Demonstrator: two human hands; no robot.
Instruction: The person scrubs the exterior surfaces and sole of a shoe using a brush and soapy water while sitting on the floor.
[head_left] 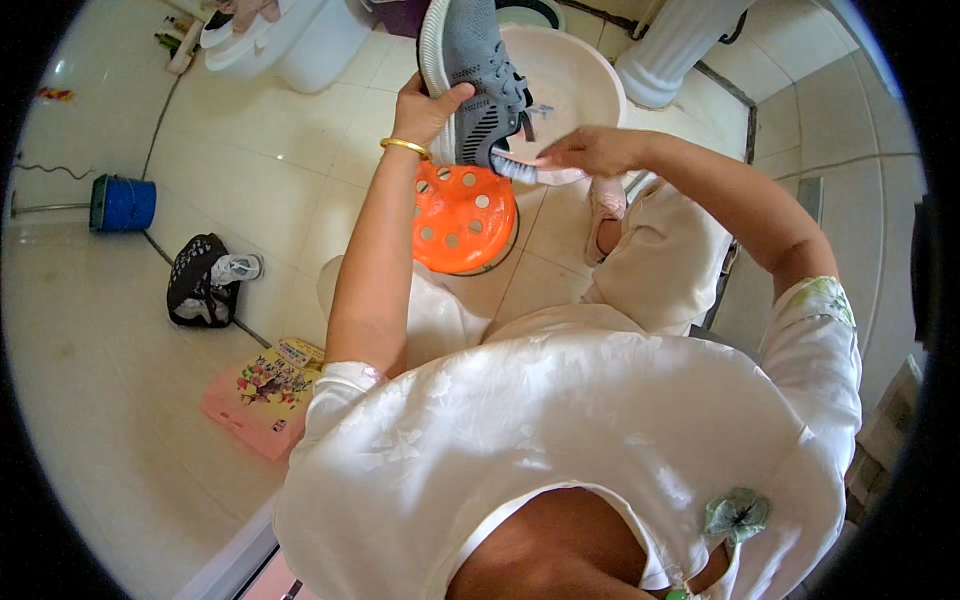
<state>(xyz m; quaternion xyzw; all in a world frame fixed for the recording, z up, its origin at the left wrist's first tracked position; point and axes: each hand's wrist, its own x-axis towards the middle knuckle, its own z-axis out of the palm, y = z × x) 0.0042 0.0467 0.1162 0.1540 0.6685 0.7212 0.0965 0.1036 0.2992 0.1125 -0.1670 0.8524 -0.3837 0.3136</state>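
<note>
A grey sneaker (478, 75) with a white sole hangs over the near side of a pale basin (590, 90), toe away from me. My left hand (425, 112) is closed around its sole and side, near the heel. In my right hand (597, 152) is a small brush (518, 168), gripped by its pinkish handle. Its pale bristles lie at the heel end of the sneaker; whether they press on it I cannot tell. Just below the sneaker stands an orange plastic stool (462, 220) with round holes in its seat.
A black patterned bag (203, 280) with a light shoe sticking out and a pink printed package (262, 395) lie at the left. A blue bin-like holder (123, 203) is on the left wall. White fixtures stand at the back left, and a white pedestal (670, 60) rises right of the basin.
</note>
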